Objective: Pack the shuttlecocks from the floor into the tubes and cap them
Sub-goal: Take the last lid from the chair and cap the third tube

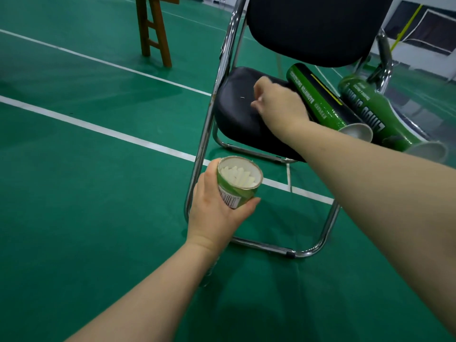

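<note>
Head view: your left hand (pixel 217 213) is gripping an open cardboard tube (pixel 238 182) packed with white shuttlecocks (pixel 238 176).
Your right hand (pixel 278 102), fingers curled, is reaching over the padded black chair (pixel 237 107) beside two glossy green tubes (pixel 318 95).

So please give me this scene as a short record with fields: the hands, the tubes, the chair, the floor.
left hand: grips an open tube, upright, no cap, white feathers visible inside
right hand: reaches over the chair seat, fingers curled; whether it holds anything cannot be told
other tubes: two, one dark green, one lighter green, lying on the seat, near ends open
chair: black padding, chrome frame
floor: green court, white lines; no loose shuttlecocks in view
background: wooden legs
</note>
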`<state>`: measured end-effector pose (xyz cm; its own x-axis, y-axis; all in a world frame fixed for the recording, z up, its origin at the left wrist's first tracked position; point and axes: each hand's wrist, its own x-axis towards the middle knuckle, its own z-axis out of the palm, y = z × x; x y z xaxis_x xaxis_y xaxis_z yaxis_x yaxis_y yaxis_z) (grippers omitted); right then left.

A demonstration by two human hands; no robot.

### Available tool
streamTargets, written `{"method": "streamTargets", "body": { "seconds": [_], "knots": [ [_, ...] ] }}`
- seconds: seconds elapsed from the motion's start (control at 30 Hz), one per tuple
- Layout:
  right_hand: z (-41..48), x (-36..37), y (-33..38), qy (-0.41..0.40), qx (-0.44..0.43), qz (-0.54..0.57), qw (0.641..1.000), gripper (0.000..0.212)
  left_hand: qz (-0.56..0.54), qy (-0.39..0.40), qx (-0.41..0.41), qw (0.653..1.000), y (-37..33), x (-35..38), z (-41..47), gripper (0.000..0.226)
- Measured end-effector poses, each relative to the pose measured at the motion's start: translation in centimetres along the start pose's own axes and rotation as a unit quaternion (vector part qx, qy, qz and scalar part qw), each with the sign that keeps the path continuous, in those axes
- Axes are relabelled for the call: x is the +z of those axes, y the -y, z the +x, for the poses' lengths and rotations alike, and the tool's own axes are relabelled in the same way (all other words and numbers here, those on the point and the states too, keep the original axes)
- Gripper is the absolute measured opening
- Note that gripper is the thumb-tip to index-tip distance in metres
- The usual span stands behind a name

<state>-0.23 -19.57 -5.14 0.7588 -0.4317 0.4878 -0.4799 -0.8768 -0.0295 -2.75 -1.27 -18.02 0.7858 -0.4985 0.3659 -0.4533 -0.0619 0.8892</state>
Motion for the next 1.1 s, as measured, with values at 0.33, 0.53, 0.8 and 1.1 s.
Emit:
{"method": "streamTargets", "body": {
  "seconds": [0.33,0.53,0.8,1.1],
  "knots": [
    [-10.1,-1.0,6.0,0.056,0.153,0.463,0.871,0.011,0.013,-0.007,-0.005,1.000,0.2,-0.6,-0.3,0.089],
    [-11.3,-0.7,6.8,0.152,0.190,0.502,0.830,0.019,-0.003,-0.022,-0.015,1.000,0.1,-0.6,-0.5,0.089],
    [-11.6,-0.2,6.8,0.150,0.191,0.516,0.821,0.020,-0.080,-0.011,-0.067,0.994,-0.6,-1.0,-1.4,0.088],
    [-11.9,0.4,7.7,0.120,0.200,0.531,0.815,0.019,-0.256,-0.062,-0.231,0.937,-4.7,-2.5,2.2,0.026]
  ]
}}
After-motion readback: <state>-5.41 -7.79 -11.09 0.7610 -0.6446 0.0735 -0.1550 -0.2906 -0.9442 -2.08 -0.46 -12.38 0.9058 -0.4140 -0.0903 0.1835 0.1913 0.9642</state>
